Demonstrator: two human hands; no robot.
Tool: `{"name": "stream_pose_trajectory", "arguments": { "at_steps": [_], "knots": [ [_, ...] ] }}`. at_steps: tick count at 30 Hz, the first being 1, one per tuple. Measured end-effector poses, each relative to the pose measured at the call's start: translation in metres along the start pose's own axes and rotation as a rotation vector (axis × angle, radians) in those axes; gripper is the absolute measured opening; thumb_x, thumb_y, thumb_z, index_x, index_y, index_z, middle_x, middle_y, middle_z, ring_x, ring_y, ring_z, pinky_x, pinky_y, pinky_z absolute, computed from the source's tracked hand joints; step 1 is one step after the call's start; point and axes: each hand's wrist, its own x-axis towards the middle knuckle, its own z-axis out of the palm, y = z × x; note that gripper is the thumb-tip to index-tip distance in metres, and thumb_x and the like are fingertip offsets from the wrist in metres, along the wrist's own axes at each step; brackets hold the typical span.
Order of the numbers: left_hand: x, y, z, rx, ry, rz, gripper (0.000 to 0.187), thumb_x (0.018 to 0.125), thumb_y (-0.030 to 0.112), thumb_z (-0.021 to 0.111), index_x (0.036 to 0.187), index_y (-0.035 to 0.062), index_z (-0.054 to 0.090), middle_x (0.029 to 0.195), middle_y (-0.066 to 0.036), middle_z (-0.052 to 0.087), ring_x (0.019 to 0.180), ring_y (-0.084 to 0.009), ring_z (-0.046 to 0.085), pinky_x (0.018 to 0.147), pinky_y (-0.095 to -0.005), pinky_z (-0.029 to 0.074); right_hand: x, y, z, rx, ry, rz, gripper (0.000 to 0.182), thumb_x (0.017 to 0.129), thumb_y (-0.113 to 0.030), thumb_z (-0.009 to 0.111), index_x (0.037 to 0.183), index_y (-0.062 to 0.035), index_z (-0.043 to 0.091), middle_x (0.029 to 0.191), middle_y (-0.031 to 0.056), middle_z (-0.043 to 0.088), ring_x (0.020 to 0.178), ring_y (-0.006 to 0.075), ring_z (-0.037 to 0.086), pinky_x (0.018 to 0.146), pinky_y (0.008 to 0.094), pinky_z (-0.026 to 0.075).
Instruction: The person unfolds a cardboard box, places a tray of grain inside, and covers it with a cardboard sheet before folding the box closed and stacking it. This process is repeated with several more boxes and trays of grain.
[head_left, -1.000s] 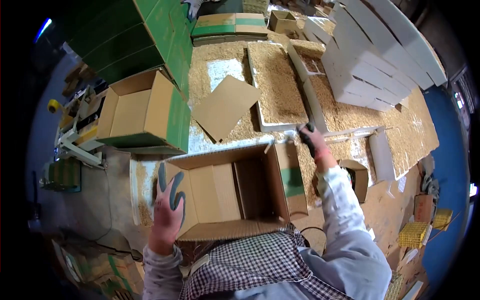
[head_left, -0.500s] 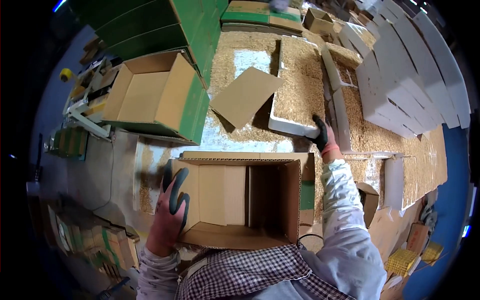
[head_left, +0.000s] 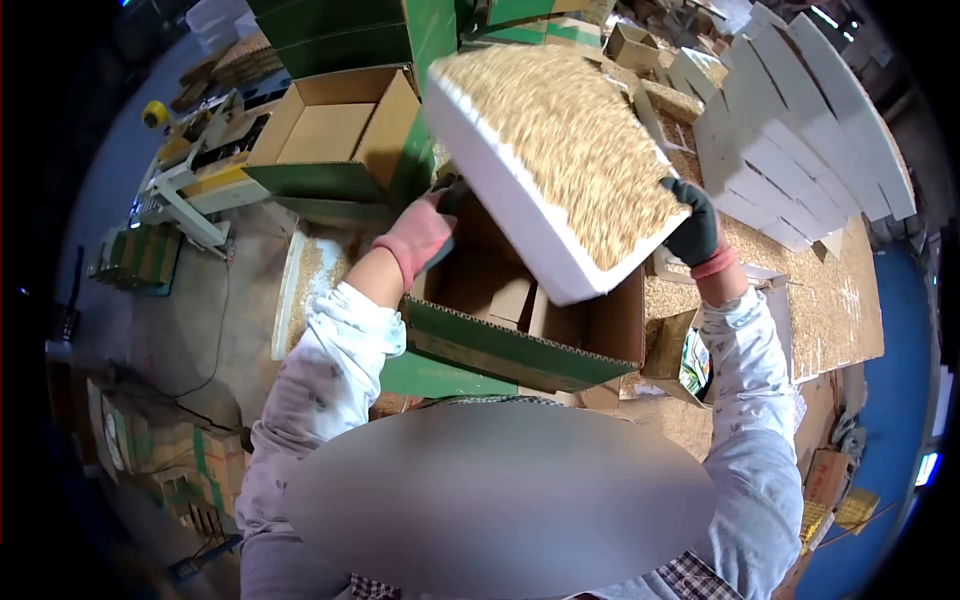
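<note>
A white foam tray filled with tan, grain-like loose material hangs tilted above an open cardboard box with a green outer side. My right hand, in a dark and pink glove, grips the tray's right end, fingers over its rim. My left hand, gloved alike, is closed at the box's left wall, close to the tray's left side; its fingertips are partly hidden. The tray's lower corner overlaps the box opening, and folded cardboard shows inside the box.
Another open box stands at the left beside stacked green cartons. White foam trays lean in a stack at the right. Loose tan material covers the worktable. A small open box sits near my right forearm.
My right hand has lifted the filled tray off the table and brought it left over the box. My left hand has moved up and right along the box, which now sits farther forward.
</note>
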Motion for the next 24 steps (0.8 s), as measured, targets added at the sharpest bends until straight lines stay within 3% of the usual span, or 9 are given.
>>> {"name": "stream_pose_trajectory", "arguments": {
  "at_steps": [5,8,9,11,15,19,20,22,24],
  "knots": [
    [-0.006,-0.019,-0.024,-1.365,-0.073,-0.186,0.039,0.082,0.003,0.052,0.118,-0.0093,0.046,0.116,-0.013,0.055,0.102,-0.0184,0.055,0.09,-0.0284,0.041,-0.009,-0.01,-0.012,0.419,-0.042,0.388,0.023,0.082,-0.007,0.046,0.102,0.0005,0.054,0.092,0.0048,0.059,0.086,0.0141,0.053,0.084,0.0286,0.042],
    [-0.011,-0.038,-0.019,-1.044,0.001,0.05,0.049,0.077,0.001,0.052,0.125,-0.0054,0.044,0.121,-0.009,0.052,0.105,-0.0136,0.05,0.09,-0.0236,0.038,0.001,-0.036,-0.004,0.446,-0.227,0.619,0.032,0.082,-0.007,0.049,0.112,0.0032,0.051,0.099,0.0052,0.058,0.089,0.0127,0.054,0.084,0.0256,0.042],
    [-0.012,-0.033,-0.016,-0.936,0.079,0.021,0.047,0.077,0.0,0.049,0.123,-0.003,0.047,0.12,-0.007,0.052,0.104,-0.0117,0.049,0.09,-0.0219,0.036,0.007,-0.03,-0.02,-0.316,-0.489,0.378,0.039,0.081,-0.006,0.054,0.118,0.0026,0.049,0.105,0.0051,0.057,0.092,0.0115,0.053,0.083,0.0244,0.043],
    [-0.009,-0.038,-0.006,-0.941,0.109,0.096,0.043,0.078,0.002,0.049,0.121,-0.0015,0.051,0.117,-0.006,0.054,0.103,-0.0112,0.05,0.089,-0.0211,0.036,0.019,-0.052,0.01,-0.066,-0.301,0.705,0.046,0.079,-0.005,0.058,0.124,-0.0001,0.047,0.108,0.0052,0.058,0.092,0.0111,0.054,0.082,0.0239,0.043],
    [-0.042,-0.027,0.03,-1.243,0.121,0.039,0.038,0.085,0.005,0.045,0.123,-0.0003,0.048,0.118,-0.008,0.054,0.094,-0.0161,0.057,0.082,-0.0274,0.046,0.038,-0.062,0.071,-0.909,-0.747,0.844,0.055,0.076,-0.011,0.064,0.128,-0.0099,0.045,0.099,0.0058,0.062,0.087,0.0152,0.055,0.08,0.0277,0.043],
    [-0.051,-0.063,0.01,-0.709,0.262,0.219,0.036,0.089,0.01,0.045,0.123,0.0015,0.047,0.117,-0.01,0.054,0.106,-0.02,0.052,0.093,-0.0313,0.04,0.028,-0.019,0.077,-1.012,-0.775,0.361,0.064,0.067,-0.012,0.069,0.126,-0.0103,0.045,0.107,0.0124,0.06,0.095,0.0235,0.055,0.085,0.0337,0.041],
    [-0.029,-0.094,0.0,-0.044,0.384,0.426,0.033,0.09,0.008,0.043,0.123,0.002,0.047,0.115,-0.01,0.055,0.106,-0.0204,0.051,0.093,-0.0319,0.039,0.025,-0.003,0.074,-1.082,-0.707,0.284,0.065,0.064,-0.013,0.07,0.124,-0.0091,0.047,0.111,0.0171,0.057,0.102,0.0314,0.053,0.088,0.0376,0.04],
    [0.001,-0.053,-0.004,-1.058,0.167,0.081,0.034,0.089,0.015,0.05,0.12,0.003,0.049,0.113,-0.008,0.055,0.102,-0.0178,0.051,0.092,-0.0278,0.038,0.011,0.0,0.082,-1.342,-0.559,0.172,0.06,0.063,-0.026,0.072,0.118,-0.0136,0.052,0.099,0.0162,0.059,0.096,0.0335,0.054,0.083,0.0393,0.042],
    [0.067,-0.087,-0.014,-0.03,0.03,0.239,0.049,0.082,0.015,0.06,0.126,0.0044,0.043,0.116,-0.01,0.054,0.098,-0.0187,0.054,0.084,-0.028,0.043,-0.009,-0.016,0.096,-1.566,-0.398,-0.01,0.051,0.063,-0.039,0.069,0.109,-0.019,0.057,0.086,0.0076,0.062,0.086,0.0252,0.059,0.072,0.0366,0.044]
  ]
}}
